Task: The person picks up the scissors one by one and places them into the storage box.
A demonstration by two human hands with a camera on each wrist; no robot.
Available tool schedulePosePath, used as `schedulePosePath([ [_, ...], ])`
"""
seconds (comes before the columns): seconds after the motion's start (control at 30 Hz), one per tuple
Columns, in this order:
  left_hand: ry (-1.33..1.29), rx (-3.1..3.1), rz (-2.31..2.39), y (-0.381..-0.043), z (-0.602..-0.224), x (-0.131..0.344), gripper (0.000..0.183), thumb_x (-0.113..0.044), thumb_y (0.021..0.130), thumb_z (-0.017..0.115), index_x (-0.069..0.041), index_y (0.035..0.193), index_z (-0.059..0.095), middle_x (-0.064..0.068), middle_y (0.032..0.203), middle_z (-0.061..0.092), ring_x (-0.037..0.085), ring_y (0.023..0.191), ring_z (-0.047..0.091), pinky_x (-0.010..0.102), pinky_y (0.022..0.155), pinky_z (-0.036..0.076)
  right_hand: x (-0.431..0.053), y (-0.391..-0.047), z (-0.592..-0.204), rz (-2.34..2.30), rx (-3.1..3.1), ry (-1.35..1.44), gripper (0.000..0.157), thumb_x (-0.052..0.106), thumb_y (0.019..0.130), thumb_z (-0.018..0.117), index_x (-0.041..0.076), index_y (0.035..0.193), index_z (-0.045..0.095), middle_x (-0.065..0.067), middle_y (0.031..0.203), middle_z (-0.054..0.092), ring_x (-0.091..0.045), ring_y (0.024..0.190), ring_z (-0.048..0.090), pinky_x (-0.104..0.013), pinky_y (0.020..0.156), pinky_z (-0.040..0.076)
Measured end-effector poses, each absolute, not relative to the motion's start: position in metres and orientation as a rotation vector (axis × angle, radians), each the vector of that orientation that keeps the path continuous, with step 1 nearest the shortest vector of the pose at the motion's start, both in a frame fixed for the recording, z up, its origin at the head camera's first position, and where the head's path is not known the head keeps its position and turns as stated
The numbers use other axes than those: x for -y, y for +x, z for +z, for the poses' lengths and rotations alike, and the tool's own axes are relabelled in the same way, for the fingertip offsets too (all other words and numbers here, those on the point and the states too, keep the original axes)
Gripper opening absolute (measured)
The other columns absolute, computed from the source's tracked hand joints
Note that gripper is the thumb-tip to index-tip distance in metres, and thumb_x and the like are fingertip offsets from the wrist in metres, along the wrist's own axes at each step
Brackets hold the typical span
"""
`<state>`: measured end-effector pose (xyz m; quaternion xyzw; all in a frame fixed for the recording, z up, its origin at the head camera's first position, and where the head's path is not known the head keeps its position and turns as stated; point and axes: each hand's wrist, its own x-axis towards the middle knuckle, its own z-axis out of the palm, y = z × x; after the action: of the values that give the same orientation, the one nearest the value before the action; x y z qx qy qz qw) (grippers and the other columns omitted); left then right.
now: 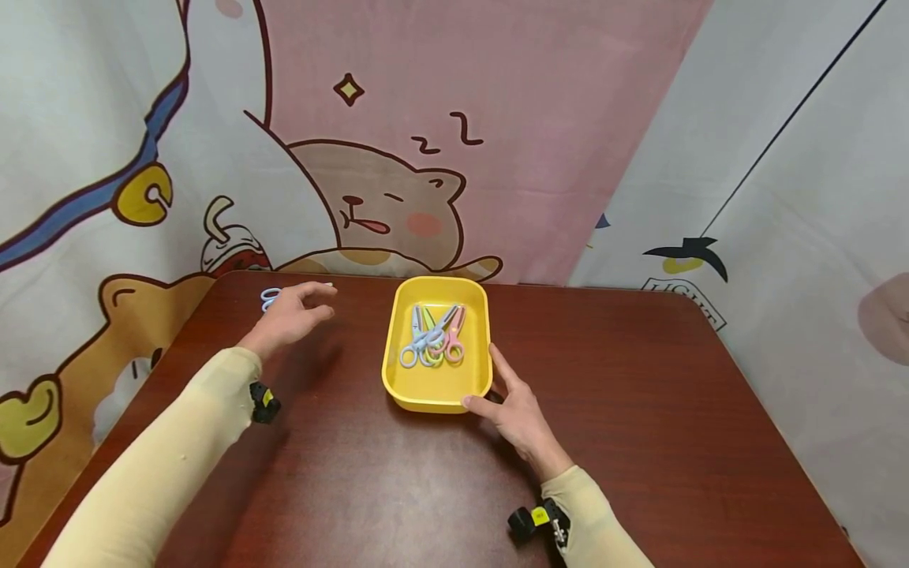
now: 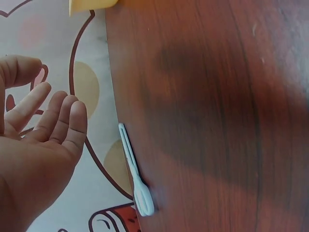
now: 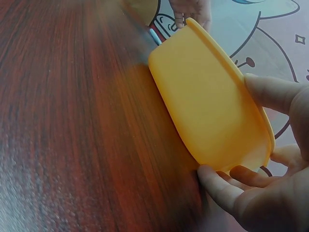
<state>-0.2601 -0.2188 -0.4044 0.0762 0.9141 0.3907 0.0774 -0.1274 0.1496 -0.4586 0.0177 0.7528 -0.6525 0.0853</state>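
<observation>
A yellow plastic tray (image 1: 426,388) is on the brown table, with several small scissors (image 1: 432,339) in light blue, green and pink lying inside. At its near right corner my right hand (image 1: 521,418) grips it. The right wrist view shows the thumb (image 3: 273,92) on the tray's rim and the other fingers against its lower side. Out to the left, my left hand (image 1: 293,314) is above the table with its fingers loosely bent and nothing in them. Light blue scissors (image 2: 137,181) lie on the table near that hand, partly hidden by it in the head view.
The table's far edge (image 1: 568,286) meets a printed cloth backdrop (image 1: 540,142) with cartoon animals. A black wrist camera (image 1: 264,402) is strapped to the left sleeve and another camera (image 1: 529,521) to the right. Part of another person's hand (image 1: 886,319) shows at the far right.
</observation>
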Motion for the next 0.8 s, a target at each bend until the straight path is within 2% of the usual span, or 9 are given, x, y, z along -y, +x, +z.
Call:
schedulePosePath([
  [0.23, 0.188, -2.764, 1.168, -0.259, -0.403, 0.228, 0.047, -0.022, 0.101, 0.06, -0.005, 0.145, 0.056, 0.026, 0.145, 0.054, 0.042, 0.132, 0.051, 0.058, 0.105, 0.045, -0.15, -0.127, -0.458, -1.946, -2.241, 0.053, 0.101, 0.007, 0.085, 0.082, 0.025, 0.166, 0.024, -0.009, 0.169, 0.028, -0.036, 0.143, 0.046, -0.023, 0.082, 0.054],
  [0.43, 0.17, -2.795, 1.168, -0.26, -0.404, 0.238, 0.047, -0.02, 0.1, 0.061, -0.003, 0.144, 0.057, 0.028, 0.137, 0.058, 0.039, 0.115, 0.058, 0.049, 0.091, 0.049, -0.149, -0.127, -0.458, -1.951, -2.238, 0.048, 0.101, 0.006, 0.086, 0.082, 0.026, 0.166, 0.024, -0.011, 0.168, 0.03, -0.036, 0.141, 0.049, -0.022, 0.081, 0.054],
  [0.8, 0.127, -2.846, 1.129, -0.264, -0.409, 0.25, 0.046, -0.017, 0.099, 0.062, 0.001, 0.141, 0.057, 0.027, 0.127, 0.06, 0.036, 0.103, 0.055, 0.041, 0.082, 0.046, -0.149, -0.126, -0.457, -1.937, -2.256, 0.057, 0.1, 0.007, 0.086, 0.083, 0.027, 0.165, 0.025, -0.01, 0.168, 0.029, -0.037, 0.142, 0.048, -0.024, 0.082, 0.055],
])
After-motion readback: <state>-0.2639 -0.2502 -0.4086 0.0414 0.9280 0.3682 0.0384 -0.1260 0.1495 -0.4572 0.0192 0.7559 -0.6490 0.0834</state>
